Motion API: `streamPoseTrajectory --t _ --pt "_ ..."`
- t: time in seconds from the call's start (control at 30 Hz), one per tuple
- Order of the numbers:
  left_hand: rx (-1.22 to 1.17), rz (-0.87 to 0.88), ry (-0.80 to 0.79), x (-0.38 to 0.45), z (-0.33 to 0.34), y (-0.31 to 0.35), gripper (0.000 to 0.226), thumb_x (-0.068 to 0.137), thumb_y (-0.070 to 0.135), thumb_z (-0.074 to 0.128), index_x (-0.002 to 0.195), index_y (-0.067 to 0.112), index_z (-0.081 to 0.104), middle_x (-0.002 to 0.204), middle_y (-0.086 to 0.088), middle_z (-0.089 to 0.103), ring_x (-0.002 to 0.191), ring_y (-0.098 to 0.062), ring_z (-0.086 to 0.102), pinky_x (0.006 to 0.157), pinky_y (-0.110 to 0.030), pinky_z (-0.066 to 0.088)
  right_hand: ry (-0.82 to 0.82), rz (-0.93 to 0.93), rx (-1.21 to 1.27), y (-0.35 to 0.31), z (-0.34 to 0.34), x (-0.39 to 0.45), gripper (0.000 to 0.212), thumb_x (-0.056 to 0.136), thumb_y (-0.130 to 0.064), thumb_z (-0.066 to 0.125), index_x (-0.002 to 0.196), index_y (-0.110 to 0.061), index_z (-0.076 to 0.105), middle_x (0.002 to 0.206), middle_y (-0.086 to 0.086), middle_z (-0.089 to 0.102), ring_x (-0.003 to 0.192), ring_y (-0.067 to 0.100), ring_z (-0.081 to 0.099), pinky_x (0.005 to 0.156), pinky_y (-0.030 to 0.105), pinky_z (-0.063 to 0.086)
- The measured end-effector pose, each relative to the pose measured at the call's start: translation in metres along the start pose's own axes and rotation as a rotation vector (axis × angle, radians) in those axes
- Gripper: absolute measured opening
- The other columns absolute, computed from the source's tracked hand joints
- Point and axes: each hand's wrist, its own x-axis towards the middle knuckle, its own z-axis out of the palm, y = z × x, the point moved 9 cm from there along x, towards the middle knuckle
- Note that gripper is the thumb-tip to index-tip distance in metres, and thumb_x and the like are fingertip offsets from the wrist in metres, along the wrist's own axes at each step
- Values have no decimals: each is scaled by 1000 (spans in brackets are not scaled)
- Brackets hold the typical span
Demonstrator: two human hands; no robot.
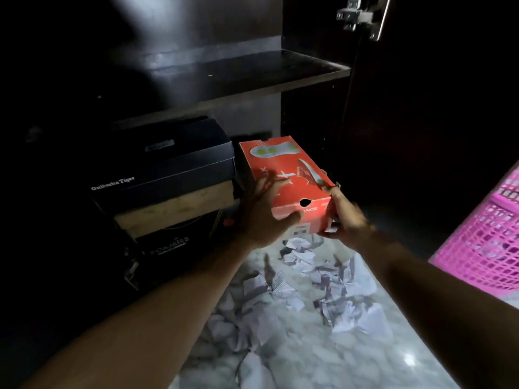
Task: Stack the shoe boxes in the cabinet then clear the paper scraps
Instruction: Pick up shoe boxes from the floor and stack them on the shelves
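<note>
Red shoe box point(286, 178) gripped at its near end by left hand point(261, 211) and right hand point(346, 216), fingers curled around its corners, held at the dark cabinet point(224, 71) mouth beside stacked black boxes point(168, 175), lowest label barely legible, paper scraps point(295, 290) on floor below, pink basket point(488, 234) cut off at right.

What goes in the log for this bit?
step: stacking | both hands hold red shoe box | beside box stack | paper scraps on floor
</note>
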Motion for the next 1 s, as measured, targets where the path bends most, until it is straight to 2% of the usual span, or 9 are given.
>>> streamPoseTrajectory --t 0.13,0.27,0.4,0.5,0.6,0.7,0.8,0.9,1.0 --pt "359 81 -130 14 15 -28 66 90 40 67 151 31 44 157 2 41 149 -23 33 121 -51 27 -9 -35 -94 -20 31 40 56 81 -66 72 106 -16 68 105 11 76 90 29 73 71 42 60" --pt "479 86 -42 40 11 -41 59 94 28 65 150 33 46 154 6 47 146 -22 40 118 -44 30 228 -129 -249 -32 33 78 118 46 -94 69 133 -15 59 124 8 71 107 31 70 92 48 60" --pt "480 7 -54 65 13 -58 58 96 25 65 150 30 45 153 4 48 144 -22 42 119 -40 32 254 -238 -283 -39 46 96 87 57 -83 67 121 -24 67 114 6 75 105 33 73 96 47 59" --pt "499 -46 -91 82 14 -67 58 96 24 65 149 31 44 153 2 46 142 -23 44 116 -42 40 160 -195 -202 -38 60 114 97 46 -89 66 119 -24 60 105 6 74 83 30 77 76 48 66" --pt "535 -62 -100 86 15 -72 59 96 26 66 150 32 41 152 0 46 139 -25 46 111 -41 45 157 -191 -225 -45 68 124 108 47 -93 65 126 -21 51 110 9 73 82 29 77 73 47 67" --pt "557 -50 -89 85 16 -75 61 95 28 67 150 33 40 151 0 45 139 -25 46 107 -40 47 147 -174 -252 -48 73 117 85 77 -73 72 133 -16 42 107 14 71 82 33 77 77 51 66" --pt "535 -81 -102 85 18 -76 61 95 26 67 150 33 41 152 0 43 140 -25 44 107 -40 47 125 -123 -259 -44 71 119 82 79 -71 72 134 -16 44 103 14 74 78 32 78 73 49 66" --pt "544 -126 -194 87 18 -77 66 92 27 69 150 33 38 155 0 40 144 -26 39 115 -44 41 86 -116 -266 -40 69 123 82 77 -72 72 132 -15 53 106 14 76 75 30 78 60 41 65" --pt "572 -139 -276 83 15 -74 75 89 38 71 152 31 32 160 -2 35 152 -29 29 127 -51 19 56 -163 -304 -46 66 99 85 76 -69 73 137 -13 51 121 13 71 91 31 75 71 45 66"
